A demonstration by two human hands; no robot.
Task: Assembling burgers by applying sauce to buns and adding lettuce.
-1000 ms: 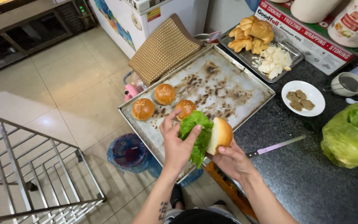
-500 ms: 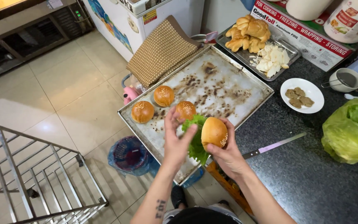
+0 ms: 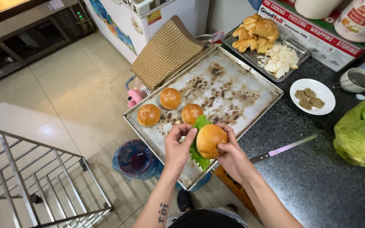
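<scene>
My right hand [image 3: 232, 155] grips a round golden bun [image 3: 211, 139] with a green lettuce leaf [image 3: 197, 153] sticking out under it. My left hand [image 3: 177, 146] is on the left side of that bun, its fingertips touching the leaf and the bun's edge. Both hands are over the near corner of a large stained metal baking tray [image 3: 233, 88]. Three more sesame buns lie on the tray just beyond: one on the left [image 3: 148, 115], one farther back [image 3: 170, 98] and one right by my hands [image 3: 192, 113].
A purple-handled knife [image 3: 284, 148] lies on the dark counter [image 3: 317, 181] to the right. A white plate of brown patties [image 3: 312, 96], a yellow-green bag of lettuce [image 3: 362, 131], a small tray of pastries and white slices [image 3: 271, 46], a folded woven cloth [image 3: 165, 52], a bin [image 3: 132, 158] and a metal railing [image 3: 30, 177] surround it.
The bun has turned from lying open, cut face up, to top side up over the lettuce. My left hand moved from on top of the leaf to the bun's left edge.
</scene>
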